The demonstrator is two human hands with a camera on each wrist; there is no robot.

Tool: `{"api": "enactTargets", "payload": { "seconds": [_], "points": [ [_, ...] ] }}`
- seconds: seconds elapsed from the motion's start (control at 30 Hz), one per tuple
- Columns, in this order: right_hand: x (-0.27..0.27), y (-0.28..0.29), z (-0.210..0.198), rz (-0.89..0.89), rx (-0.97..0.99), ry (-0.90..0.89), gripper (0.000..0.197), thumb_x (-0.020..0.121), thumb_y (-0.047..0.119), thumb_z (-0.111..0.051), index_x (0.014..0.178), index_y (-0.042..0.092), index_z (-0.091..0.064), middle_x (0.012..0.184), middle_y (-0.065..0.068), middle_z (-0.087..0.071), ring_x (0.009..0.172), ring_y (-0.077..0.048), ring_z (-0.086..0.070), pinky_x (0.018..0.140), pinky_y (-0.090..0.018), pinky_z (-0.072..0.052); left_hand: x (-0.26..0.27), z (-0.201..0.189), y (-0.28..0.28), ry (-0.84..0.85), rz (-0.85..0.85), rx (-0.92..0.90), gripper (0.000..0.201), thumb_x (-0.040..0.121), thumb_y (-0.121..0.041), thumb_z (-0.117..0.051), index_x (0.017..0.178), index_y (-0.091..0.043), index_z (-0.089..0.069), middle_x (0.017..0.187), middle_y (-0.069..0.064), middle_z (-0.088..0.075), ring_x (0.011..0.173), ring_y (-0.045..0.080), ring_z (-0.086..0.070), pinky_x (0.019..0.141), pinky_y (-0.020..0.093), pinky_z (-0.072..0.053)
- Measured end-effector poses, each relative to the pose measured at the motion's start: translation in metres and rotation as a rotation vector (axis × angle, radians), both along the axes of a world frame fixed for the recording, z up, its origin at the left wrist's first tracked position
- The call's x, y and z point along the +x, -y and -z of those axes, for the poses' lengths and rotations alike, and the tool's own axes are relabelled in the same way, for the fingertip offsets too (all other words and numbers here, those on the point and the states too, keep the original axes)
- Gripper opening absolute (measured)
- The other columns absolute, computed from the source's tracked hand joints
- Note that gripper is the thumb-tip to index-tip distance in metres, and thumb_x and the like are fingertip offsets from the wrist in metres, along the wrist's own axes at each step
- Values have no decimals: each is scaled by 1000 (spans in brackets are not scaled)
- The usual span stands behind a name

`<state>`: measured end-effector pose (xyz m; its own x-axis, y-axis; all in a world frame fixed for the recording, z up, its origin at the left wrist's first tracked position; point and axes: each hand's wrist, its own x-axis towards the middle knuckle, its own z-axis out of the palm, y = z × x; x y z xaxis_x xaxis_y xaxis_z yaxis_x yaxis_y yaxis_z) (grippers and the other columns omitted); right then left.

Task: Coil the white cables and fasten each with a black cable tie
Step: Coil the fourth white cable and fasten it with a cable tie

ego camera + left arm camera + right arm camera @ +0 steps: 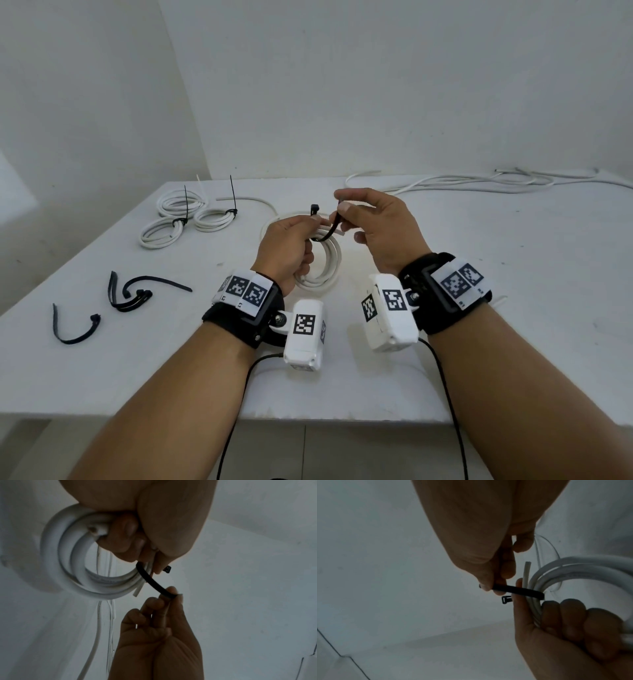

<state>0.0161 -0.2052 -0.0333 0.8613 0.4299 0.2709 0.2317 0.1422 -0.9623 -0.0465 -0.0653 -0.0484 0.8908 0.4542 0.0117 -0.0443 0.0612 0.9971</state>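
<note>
Above the table (479, 308), the left hand (286, 246) grips the springy white cable coil (325, 270); the right hand (380, 229) pinches the bendy black cable tie (330, 233) by its thin tail.

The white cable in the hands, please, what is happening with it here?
A person is fastening a coiled white cable. The left hand grips the coil, and the right hand pinches the tail of a black cable tie that bends around the strands. The tie's head is free, so the loop is not yet closed. Three tied coils lie at the table's far left, spare ties nearer, and loose cables at the far right.
</note>
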Motion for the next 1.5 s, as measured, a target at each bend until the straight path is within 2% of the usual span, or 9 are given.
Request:
{"api": "enactTargets", "payload": {
  "seconds": [0.17,0.3,0.5,0.67,0.87,1.03,1.17,1.33,1.5],
  "points": [
    [-3,-4,3,111,-67,99,5,86,13,-72,92,13,-71,74,-7,-75,60,-11,-56,61,-24,-46,1,2,2,-22,-26,34,22,94,-23,-59,80,-16,-75,51,-3,-35,39,10,-28,39,17,-23],
    [-5,-7,5,93,-164,190,7,85,15,-72,88,13,-78,72,1,-75,62,-5,-64,69,-24,-53,0,2,0,-28,-47,82,26,91,-19,-61,66,-16,-67,54,2,-41,37,10,-31,39,18,-25],
    [-2,-5,6,137,-204,216,9,85,17,-70,85,16,-79,73,5,-76,64,-2,-66,61,-13,-47,-1,2,4,-20,-18,161,27,95,-25,-60,71,-17,-70,47,-6,-46,37,11,-33,43,20,-27],
    [-5,-5,5,124,-134,128,7,87,9,-70,88,3,-73,72,-5,-74,51,2,-59,52,-8,-42,-4,-1,5,5,-17,359,22,95,-26,-59,79,-17,-73,49,-11,-56,40,12,-39,43,20,-29],
    [1,-2,5,-4,-28,-143,3,86,7,-71,86,5,-71,76,-14,-68,58,-13,-48,53,-20,-38,-7,-4,1,98,-38,602,21,95,-22,-60,82,-21,-76,61,-18,-66,49,-5,-53,51,10,-34],
    [10,6,1,-183,-48,-271,19,92,4,-65,107,13,-71,76,-9,-63,60,-13,-46,56,-23,-36,-9,-5,0,103,-3,732,23,95,-23,-59,79,-28,-75,68,-15,-69,56,-6,-56,55,9,-35],
    [6,9,-1,-270,-79,-242,17,93,-1,-59,100,7,-72,72,-8,-64,60,-13,-45,60,-24,-31,-9,-4,-1,114,23,729,26,95,-22,-59,73,-25,-73,59,-15,-62,48,-3,-50,53,14,-32],
    [5,6,-3,-211,-29,-217,16,97,0,-55,102,-2,-70,67,-8,-62,57,-13,-44,55,-20,-36,-8,-5,3,159,0,646,12,96,-21,-62,101,-18,-72,53,-28,-58,49,-11,-52,52,6,-33],
    [-6,-5,1,-86,77,-204,6,94,2,-60,99,3,-63,66,-9,-64,57,-15,-46,58,-24,-39,-8,-5,1,234,-78,702,15,94,-23,-63,93,-22,-78,79,-16,-73,79,-3,-66,68,10,-42]
  ]
}}
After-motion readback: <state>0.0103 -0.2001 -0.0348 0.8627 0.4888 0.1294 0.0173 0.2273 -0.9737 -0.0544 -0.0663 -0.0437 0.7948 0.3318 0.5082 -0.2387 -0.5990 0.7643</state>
